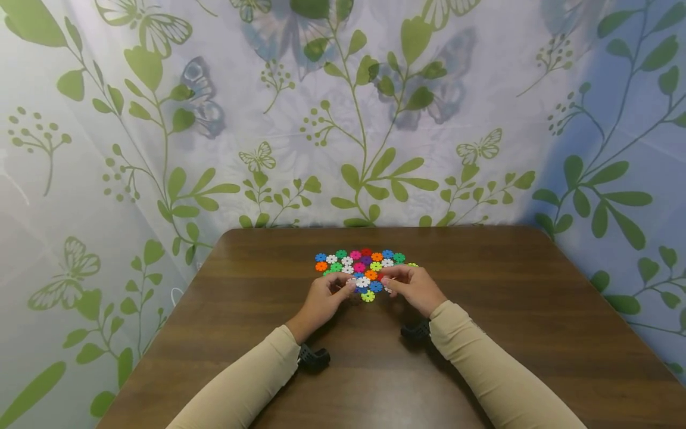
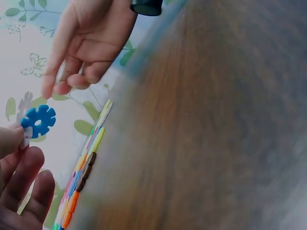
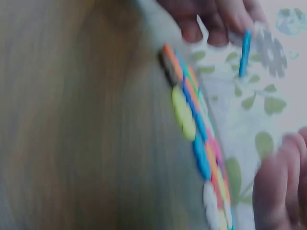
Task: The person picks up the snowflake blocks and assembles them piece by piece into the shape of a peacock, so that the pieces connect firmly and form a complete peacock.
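Head view: left hand (image 1: 323, 298) and right hand (image 1: 420, 289) hover, partly screening the discs (image 1: 366, 260) on the table (image 1: 257, 256), leafy cloth (image 1: 300, 155) behind. Left wrist: left hand pinches a white disc (image 2: 28, 134) and blue disc (image 2: 47, 119); right fingers extend loosely, empty. Right wrist: blue disc's edge-on.

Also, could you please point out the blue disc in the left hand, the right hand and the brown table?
Blue disc (image 2: 46, 119), left wrist view: its notched ring, beside the centre hole.
Right hand (image 1: 418, 291), head view: its middle.
Brown table (image 1: 527, 298), head view: a bare part of its top.
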### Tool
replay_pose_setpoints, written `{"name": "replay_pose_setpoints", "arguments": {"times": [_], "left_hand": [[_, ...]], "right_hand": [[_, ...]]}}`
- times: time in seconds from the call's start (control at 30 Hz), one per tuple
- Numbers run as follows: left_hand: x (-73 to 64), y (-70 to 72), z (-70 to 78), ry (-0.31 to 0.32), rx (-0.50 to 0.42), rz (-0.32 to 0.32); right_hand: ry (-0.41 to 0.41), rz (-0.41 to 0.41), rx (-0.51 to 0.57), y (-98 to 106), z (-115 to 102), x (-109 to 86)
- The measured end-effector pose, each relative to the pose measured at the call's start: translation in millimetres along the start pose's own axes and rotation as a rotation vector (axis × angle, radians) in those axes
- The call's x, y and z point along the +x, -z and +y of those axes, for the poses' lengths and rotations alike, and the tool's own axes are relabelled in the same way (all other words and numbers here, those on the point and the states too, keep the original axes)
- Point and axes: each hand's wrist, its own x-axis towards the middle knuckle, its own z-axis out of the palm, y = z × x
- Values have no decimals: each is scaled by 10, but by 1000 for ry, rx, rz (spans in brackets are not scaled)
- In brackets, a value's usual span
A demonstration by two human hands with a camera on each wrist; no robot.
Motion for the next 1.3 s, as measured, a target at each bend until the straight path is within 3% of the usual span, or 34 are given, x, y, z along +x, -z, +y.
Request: {"name": "replay_pose_setpoints", "arguments": {"times": [0.1,0.2,0.3,0.6,0.77,0.9,1.17,1.3], "left_hand": [[12,19,-3,38,-48,5],[22,21,7,68,-106,-3],[28,11,16,90,-148,-6],[8,-3,31,103,-191,19],[4,-8,16,107,-172,35],[1,-19,20,103,-152,43],[-40,11,254,111,-127,20],[-40,10,210,116,-143,22]], "right_hand": [[-14,103,-116,65,37,7],[-15,139,-254,125,80,3],[5,96,-368,168,115,-7],[134,-33,-571,148,207,-27],[148,-34,-597,134,188,-33],[111,-40,-579,134,169,-33],[35,-38,-521,128,128,-38],[35,-25,-490,124,128,-23]]}}
